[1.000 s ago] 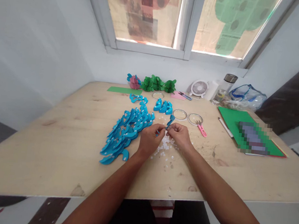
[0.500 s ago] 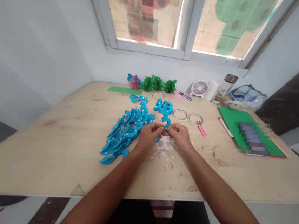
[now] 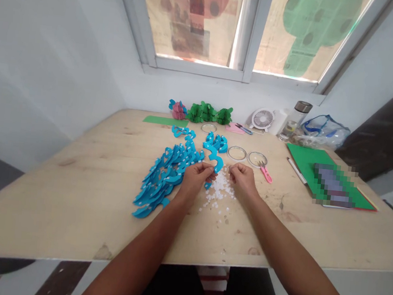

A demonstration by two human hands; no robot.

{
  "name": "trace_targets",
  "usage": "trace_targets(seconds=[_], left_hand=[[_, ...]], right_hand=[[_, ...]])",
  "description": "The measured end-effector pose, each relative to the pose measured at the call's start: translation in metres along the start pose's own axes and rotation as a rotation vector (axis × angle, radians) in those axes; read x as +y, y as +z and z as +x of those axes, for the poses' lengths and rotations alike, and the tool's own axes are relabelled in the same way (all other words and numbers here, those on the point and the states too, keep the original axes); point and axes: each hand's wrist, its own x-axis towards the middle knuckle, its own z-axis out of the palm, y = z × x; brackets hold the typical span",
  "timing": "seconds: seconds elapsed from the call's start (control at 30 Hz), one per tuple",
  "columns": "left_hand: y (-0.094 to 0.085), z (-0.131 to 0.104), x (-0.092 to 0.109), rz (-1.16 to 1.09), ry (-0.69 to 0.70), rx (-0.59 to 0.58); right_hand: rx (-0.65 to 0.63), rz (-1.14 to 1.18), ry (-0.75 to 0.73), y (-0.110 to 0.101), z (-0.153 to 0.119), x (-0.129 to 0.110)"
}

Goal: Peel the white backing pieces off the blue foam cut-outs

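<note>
My left hand (image 3: 199,173) pinches the near end of a wavy blue paper cutout (image 3: 217,160), which has small white squares on it. Just to the right, my right hand (image 3: 243,177) is closed with thumb and fingertips together; whatever it pinches is too small to name. Between and below the hands lies a scatter of small white paper bits (image 3: 221,186). Left of my left hand spreads a big pile of similar blue paper cutouts (image 3: 166,170) with white squares. Beyond the held piece sits a smaller blue paper stack (image 3: 220,143).
Two tape rolls (image 3: 237,153) and pink-handled snips (image 3: 266,173) lie right of the hands. Farther right are a pen (image 3: 296,170) and green sheets (image 3: 307,156). Along the wall stand green paper shapes (image 3: 206,113), a small fan (image 3: 262,119) and a bottle (image 3: 295,120).
My right hand has moved right, away from the blue paper cutout and my left hand. The cutout's near end, still in my left hand, now shows more fully.
</note>
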Motion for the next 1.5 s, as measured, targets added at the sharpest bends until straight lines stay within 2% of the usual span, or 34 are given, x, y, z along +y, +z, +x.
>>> trace_targets(seconds=[0.13,0.27,0.43,0.53,0.7,0.93,1.17,1.27,1.4,1.5], left_hand=[[0.0,0.002,-0.002,-0.012,-0.011,-0.023],[-0.002,0.003,-0.004,-0.03,-0.022,-0.064],[-0.003,0.003,-0.004,0.014,-0.001,-0.169],[-0.003,0.003,-0.005,0.037,-0.011,-0.213],[-0.001,0.004,-0.009,-0.034,-0.126,-0.274],[0.0,0.001,-0.008,-0.084,-0.194,-0.259],[-0.002,0.003,-0.014,-0.092,-0.153,-0.195],[-0.001,0.003,-0.013,-0.134,-0.178,-0.191],[0.0,0.0,-0.008,-0.248,-0.277,-0.275],[0.001,-0.001,-0.006,-0.279,-0.3,-0.309]], right_hand=[[-0.018,-0.012,-0.035,0.0,0.002,0.006],[-0.052,0.01,-0.018,0.0,0.0,0.001],[-0.215,0.133,-0.015,0.003,-0.004,-0.009],[-0.251,0.103,-0.037,0.004,-0.005,-0.008],[-0.197,0.051,-0.068,0.005,-0.004,-0.001],[-0.206,-0.02,-0.161,0.007,-0.007,-0.001],[-0.133,-0.218,-0.349,0.008,-0.011,0.0],[-0.085,-0.169,-0.323,0.009,-0.01,0.0],[-0.055,-0.068,-0.267,0.008,-0.008,-0.002],[-0.047,-0.04,-0.245,0.008,-0.008,-0.001]])
